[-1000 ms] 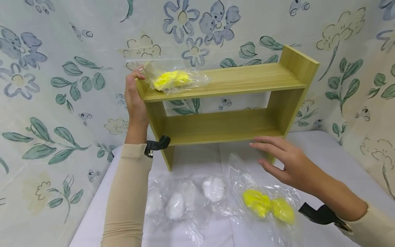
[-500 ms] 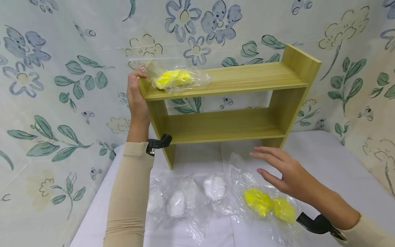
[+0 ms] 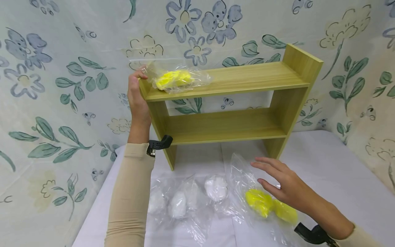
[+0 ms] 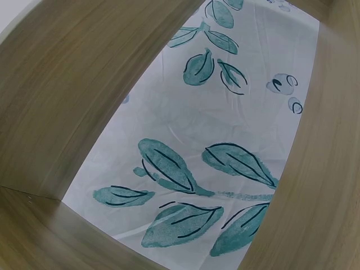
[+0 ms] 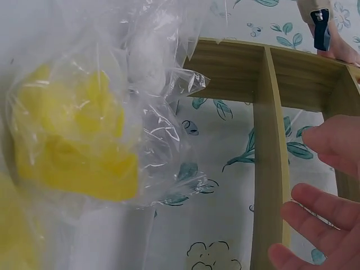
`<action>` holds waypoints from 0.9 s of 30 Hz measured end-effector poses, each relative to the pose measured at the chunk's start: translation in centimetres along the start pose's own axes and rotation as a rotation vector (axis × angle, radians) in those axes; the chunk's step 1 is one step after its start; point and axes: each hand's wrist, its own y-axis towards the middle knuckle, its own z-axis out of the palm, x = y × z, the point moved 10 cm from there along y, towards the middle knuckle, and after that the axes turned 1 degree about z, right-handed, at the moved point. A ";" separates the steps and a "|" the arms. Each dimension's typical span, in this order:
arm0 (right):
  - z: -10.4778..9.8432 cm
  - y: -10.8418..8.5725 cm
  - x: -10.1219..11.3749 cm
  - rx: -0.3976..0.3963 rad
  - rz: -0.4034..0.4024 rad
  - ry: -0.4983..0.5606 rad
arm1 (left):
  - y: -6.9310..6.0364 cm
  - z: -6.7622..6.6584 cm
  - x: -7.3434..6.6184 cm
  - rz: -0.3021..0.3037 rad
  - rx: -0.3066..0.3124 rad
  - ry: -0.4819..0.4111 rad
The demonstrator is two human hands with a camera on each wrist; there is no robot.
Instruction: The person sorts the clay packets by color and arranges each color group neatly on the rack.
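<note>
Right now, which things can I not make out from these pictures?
Head view: part of the rightmost yellow bundle, behind the right hand.
Head view: what the white bundles are, under crumpled clear plastic.
Left wrist view: the left hand, out of frame; the shelf, partly cut off by edges.
Right wrist view: the right hand, partly cut off at right.

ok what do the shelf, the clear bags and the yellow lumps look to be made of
The shelf: wood or wood-effect board, smooth and satin, judging by the fine grain lines.
The clear bags: probably thin, glossy plastic film, since it creases and catches highlights.
The yellow lumps: perhaps clay or foam from their uneven shape, but film blurs the finish.
</note>
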 end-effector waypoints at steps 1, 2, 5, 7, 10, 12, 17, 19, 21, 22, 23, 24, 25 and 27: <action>0.2 -0.1 -0.1 0.002 0.005 0.001 | 0.0 0.0 0.0 0.000 -0.001 0.002; 0.4 -0.3 -0.2 0.002 0.010 0.007 | 0.0 0.0 0.0 -0.001 -0.002 0.001; 0.9 -0.6 -0.7 0.014 0.036 0.016 | 0.1 0.1 0.0 -0.005 -0.006 -0.001; 1.3 -0.9 -1.1 0.030 0.067 0.013 | 0.1 0.1 0.1 -0.006 -0.007 -0.014; 2.0 -1.4 -1.5 0.051 0.103 0.012 | 0.1 0.1 0.2 -0.003 -0.007 -0.038; 2.5 -1.7 -1.7 0.062 0.116 0.015 | 0.1 0.1 0.2 -0.002 -0.006 -0.059; 4.0 -2.6 -2.1 0.117 0.154 0.049 | 0.2 0.0 0.2 -0.011 -0.009 -0.068; 4.9 -3.1 -2.4 0.168 0.190 0.076 | 0.2 0.0 0.1 -0.012 -0.006 -0.066; 5.9 -3.6 -2.8 0.233 0.232 0.109 | 0.2 0.1 0.1 -0.011 -0.003 -0.062; 6.4 -4.0 -2.9 0.267 0.256 0.124 | 0.1 0.1 0.1 -0.013 -0.002 -0.056; 6.8 -4.2 -3.1 0.297 0.276 0.134 | 0.1 0.1 0.1 -0.014 -0.003 -0.046; 7.1 -4.5 -3.2 0.320 0.291 0.144 | 0.1 0.1 0.1 -0.014 -0.001 -0.045; 7.3 -4.7 -3.2 0.339 0.303 0.152 | 0.0 0.1 0.1 -0.016 -0.002 -0.040; 7.6 -5.2 -3.2 0.369 0.320 0.163 | 0.0 0.1 0.1 -0.018 -0.005 -0.030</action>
